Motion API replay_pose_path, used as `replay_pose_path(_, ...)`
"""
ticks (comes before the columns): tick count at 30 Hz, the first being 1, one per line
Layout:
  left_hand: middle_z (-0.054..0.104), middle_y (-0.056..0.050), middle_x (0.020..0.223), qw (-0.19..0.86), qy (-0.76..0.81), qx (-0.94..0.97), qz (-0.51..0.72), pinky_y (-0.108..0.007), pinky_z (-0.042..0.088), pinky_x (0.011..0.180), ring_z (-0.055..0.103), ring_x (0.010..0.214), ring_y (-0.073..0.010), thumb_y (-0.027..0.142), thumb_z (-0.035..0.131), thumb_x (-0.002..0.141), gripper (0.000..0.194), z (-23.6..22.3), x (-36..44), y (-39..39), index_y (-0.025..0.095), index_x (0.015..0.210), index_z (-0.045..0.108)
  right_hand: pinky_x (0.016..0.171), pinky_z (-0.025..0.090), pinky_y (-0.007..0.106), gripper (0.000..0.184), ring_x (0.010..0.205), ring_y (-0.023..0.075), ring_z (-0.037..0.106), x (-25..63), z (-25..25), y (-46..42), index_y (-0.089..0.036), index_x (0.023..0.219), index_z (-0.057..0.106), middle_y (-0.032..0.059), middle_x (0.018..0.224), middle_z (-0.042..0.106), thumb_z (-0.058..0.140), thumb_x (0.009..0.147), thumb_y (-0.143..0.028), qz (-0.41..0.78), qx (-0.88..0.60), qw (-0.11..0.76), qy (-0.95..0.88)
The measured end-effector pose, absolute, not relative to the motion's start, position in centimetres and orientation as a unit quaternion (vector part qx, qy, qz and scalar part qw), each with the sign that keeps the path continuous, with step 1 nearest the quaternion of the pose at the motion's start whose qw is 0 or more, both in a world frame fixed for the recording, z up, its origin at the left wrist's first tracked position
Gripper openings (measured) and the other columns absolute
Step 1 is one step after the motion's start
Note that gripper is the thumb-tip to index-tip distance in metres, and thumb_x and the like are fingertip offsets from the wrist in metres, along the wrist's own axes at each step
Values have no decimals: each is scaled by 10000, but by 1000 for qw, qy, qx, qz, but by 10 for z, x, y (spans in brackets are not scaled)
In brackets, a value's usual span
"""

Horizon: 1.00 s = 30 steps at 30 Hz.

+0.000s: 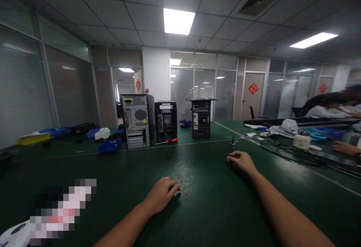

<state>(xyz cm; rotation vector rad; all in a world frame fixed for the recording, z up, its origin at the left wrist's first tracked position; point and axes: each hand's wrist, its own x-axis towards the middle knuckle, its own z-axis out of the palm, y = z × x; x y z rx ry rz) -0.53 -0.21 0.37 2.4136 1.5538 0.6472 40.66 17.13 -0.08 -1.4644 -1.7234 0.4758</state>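
Observation:
My left hand [163, 193] rests on the dark green table mat [197, 186] near the front, fingers curled loosely under, with nothing seen in it. My right hand [240, 161] lies further out to the right, palm down, fingers bent and pressed to the mat; whether anything is under them is hidden. A small metal part [232, 142] stands just beyond the right hand. Three desktop computer cases stand at the back: a grey one [135, 120], a black open one [166, 121] and another black one [201, 118]. A red-handled screwdriver [170, 141] lies by the middle case.
Blue trays [109, 146] and a yellow tray [33, 138] lie at the back left. At the right, another person leans over a bench, one hand [345, 147] on it, among cables, a white cap [286, 126] and a small jar [301, 140]. A white object [14, 235] sits at bottom left.

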Motion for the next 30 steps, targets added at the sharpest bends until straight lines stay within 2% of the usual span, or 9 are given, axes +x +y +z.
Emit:
replay_pose_path(5,652,-37,820,101,521,819,218,-285,359,762,572,858,-195,435,338,1030,456,7,-4,-3,224,929,729,874,512,340,295,969,243,688,405,6,168,-230,969,752,71,1019,759,683,763,-431,164,-575,398,-696)
replay_pose_path(16,687,-40,863,107,514,826,205,-298,366,788,573,876,-199,430,328,1031,458,11,-3,-5,215,917,715,852,486,318,384,964,238,681,404,9,168,-222,1061,744,70,1046,756,520,881,-478,113,-586,358,-718)
replay_pose_path(20,685,-42,865,110,514,826,204,-296,369,784,576,876,-200,422,336,1030,449,11,-4,-5,217,917,719,809,481,305,411,914,227,678,403,10,170,-216,1008,745,67,986,757,459,912,-496,104,-585,333,-732)
replay_pose_path(30,686,-44,867,111,516,825,201,-293,372,777,577,872,-202,406,346,1025,435,12,-3,-6,218,923,725,825,463,304,298,958,231,643,395,10,169,-215,1004,729,104,1064,704,507,907,-390,65,-581,297,-755)
